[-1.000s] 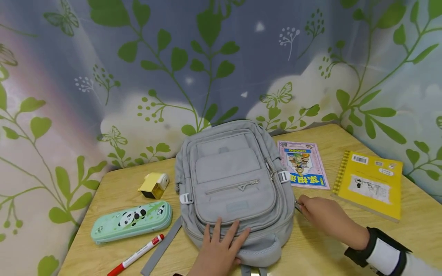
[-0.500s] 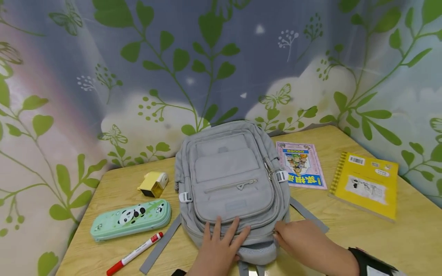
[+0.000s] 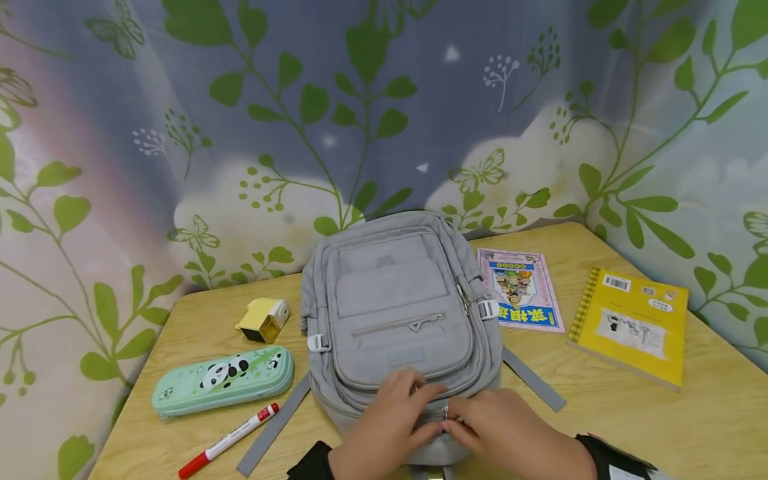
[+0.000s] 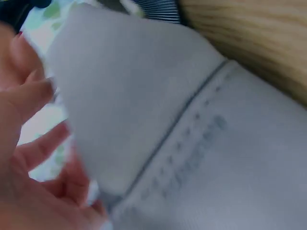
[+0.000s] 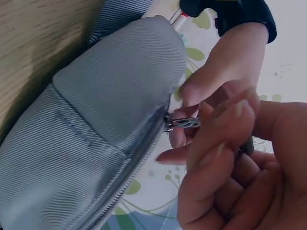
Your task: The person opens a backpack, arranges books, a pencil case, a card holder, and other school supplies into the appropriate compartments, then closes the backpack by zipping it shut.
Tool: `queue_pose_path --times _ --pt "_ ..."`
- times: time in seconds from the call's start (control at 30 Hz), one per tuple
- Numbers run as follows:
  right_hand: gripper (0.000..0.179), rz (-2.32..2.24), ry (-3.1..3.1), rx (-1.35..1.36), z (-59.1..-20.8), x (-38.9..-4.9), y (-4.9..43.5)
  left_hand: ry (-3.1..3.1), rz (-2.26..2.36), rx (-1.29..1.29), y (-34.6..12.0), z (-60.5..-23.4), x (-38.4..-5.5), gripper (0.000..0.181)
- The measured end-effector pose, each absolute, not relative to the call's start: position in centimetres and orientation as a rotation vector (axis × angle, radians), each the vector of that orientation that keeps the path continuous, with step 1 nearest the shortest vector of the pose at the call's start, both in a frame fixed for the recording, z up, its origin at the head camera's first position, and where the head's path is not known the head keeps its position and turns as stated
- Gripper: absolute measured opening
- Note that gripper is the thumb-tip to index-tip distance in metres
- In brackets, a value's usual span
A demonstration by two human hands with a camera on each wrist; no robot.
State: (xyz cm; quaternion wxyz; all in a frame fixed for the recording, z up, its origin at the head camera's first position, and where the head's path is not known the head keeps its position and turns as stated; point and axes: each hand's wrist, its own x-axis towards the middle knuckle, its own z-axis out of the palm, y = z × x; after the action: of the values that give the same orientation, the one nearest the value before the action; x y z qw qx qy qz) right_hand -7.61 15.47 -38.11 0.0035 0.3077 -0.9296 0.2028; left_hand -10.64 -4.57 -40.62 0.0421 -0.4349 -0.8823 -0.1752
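A grey backpack [image 3: 393, 293] lies on the table, front pocket side up. At its near end my right hand [image 3: 510, 427] pinches a metal zipper pull [image 5: 180, 122], the fingers curled round it. My left hand [image 3: 390, 417] is beside it at the same end, thumb and forefinger parted close to the pull. In the left wrist view the left fingers [image 4: 43, 146] are apart along the bag's edge; whether they touch the fabric is hard to tell. A line of zipper teeth [image 5: 112, 191] runs along the bag's side in the right wrist view.
Left of the bag are a mint panda pencil case [image 3: 223, 380], a red-and-white marker [image 3: 229, 440] and a small yellow object [image 3: 264, 320]. To the right lie a pink-bordered booklet [image 3: 521, 290] and a yellow spiral notebook [image 3: 630, 327]. Grey straps [image 3: 534, 379] stick out both sides.
My right hand has moved along the bag's right side to its near end with the zipper pull. My left hand has lifted from lying flat on the bag and come towards the pull.
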Motion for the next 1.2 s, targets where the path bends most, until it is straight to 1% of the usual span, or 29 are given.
queue_pose_path --times 0.1,0.2,0.33,0.37,0.43,0.53,0.57,0.63,0.7,0.77,0.93,1.07,1.2 --pt "0.02 0.673 -2.913 0.945 -37.8 -7.5 15.7 -2.583 -0.472 -1.338 -3.3 -40.7 -10.8 0.023" --pt "0.024 0.712 -2.903 0.89 -37.4 -7.5 16.2 -2.562 -0.484 -1.344 -2.7 -40.6 -10.8 0.012" --pt "0.025 0.543 -2.841 0.821 -37.1 -8.5 17.2 -2.595 -0.572 -1.295 -2.8 -40.4 -10.6 0.014" --pt "0.025 0.461 -2.813 0.861 -37.1 -9.0 17.5 -2.605 -0.586 -1.277 -2.9 -40.4 -10.5 0.015" --pt "0.032 0.242 -2.754 0.98 -37.6 -10.0 18.1 -2.614 -0.616 -1.245 -3.2 -40.3 -10.4 0.017" --pt "0.04 0.078 -2.633 1.229 -38.8 -10.9 18.2 -2.626 -0.643 -1.204 -3.5 -40.3 -10.2 0.016" --pt "0.04 0.056 -2.601 1.285 -39.2 -11.1 18.1 -2.643 -0.666 -1.19 -3.6 -40.2 -10.0 0.015" --pt "0.031 0.048 -2.55 1.327 -40.0 -11.2 17.7 -2.681 -0.704 -1.162 -3.9 -40.1 -9.7 0.014" --pt "0.02 0.055 -2.513 1.327 -40.4 -11.4 17.3 -2.721 -0.724 -1.132 -4.2 -40.0 -9.5 0.016" --pt "0.016 0.042 -2.532 1.301 -40.5 -11.4 17.0 -2.793 -0.735 -1.109 -4.5 -39.8 -9.3 0.018" --pt "0.022 0.089 -2.632 1.243 -40.5 -11.2 16.7 -2.997 -0.755 -0.992 -6.4 -39.7 -8.9 0.016" --pt "0.023 0.142 -2.699 1.193 -40.6 -11.3 16.6 -3.067 -0.725 -0.835 -9.7 -39.2 -9.2 0.018" --pt "0.027 0.19 -2.747 1.147 -40.7 -11.2 16.8 -3.057 -0.665 -0.732 -12.9 -38.9 -10.3 0.018"
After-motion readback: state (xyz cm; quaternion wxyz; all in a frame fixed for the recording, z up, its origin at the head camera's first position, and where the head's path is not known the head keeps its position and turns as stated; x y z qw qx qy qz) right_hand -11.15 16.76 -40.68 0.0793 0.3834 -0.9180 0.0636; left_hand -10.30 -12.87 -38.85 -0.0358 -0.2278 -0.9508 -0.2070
